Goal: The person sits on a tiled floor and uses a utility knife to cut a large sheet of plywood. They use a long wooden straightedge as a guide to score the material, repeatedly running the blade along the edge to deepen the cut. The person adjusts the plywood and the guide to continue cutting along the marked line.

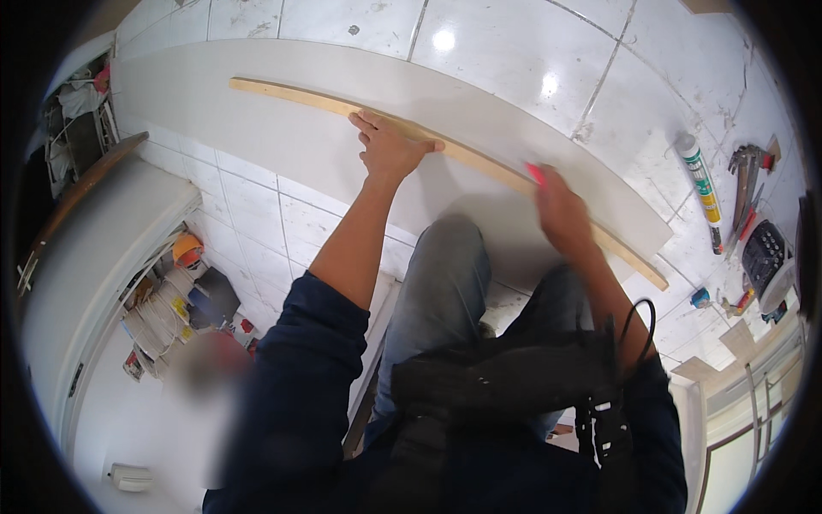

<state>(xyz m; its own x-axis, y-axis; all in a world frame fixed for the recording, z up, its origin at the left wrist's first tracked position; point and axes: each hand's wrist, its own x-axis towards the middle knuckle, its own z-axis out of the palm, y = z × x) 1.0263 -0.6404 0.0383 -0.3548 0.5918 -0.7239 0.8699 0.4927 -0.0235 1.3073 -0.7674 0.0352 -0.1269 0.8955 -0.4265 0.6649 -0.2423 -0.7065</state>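
A long, thin wooden strip (479,159) lies slantwise across a pale grey sheet (205,107) on the floor. My left hand (390,147) presses on the strip left of its middle, fingers and thumb spread apart. To its right, my right hand (561,210) is closed around a small pink-red tool (535,174) beside the strip's edge. Motion blurs this hand, and I cannot make out the tool's kind or its working end. My knees (454,257) are bent at the near edge of the sheet.
Smudged white tiles (497,34) surround the sheet. At the right lie a sealant tube (700,190), a hammer (747,171), a black case-like object (765,257) and a small blue object (700,297). Cluttered shelves (184,300) stand at the left, with a brown board edge (86,184) above.
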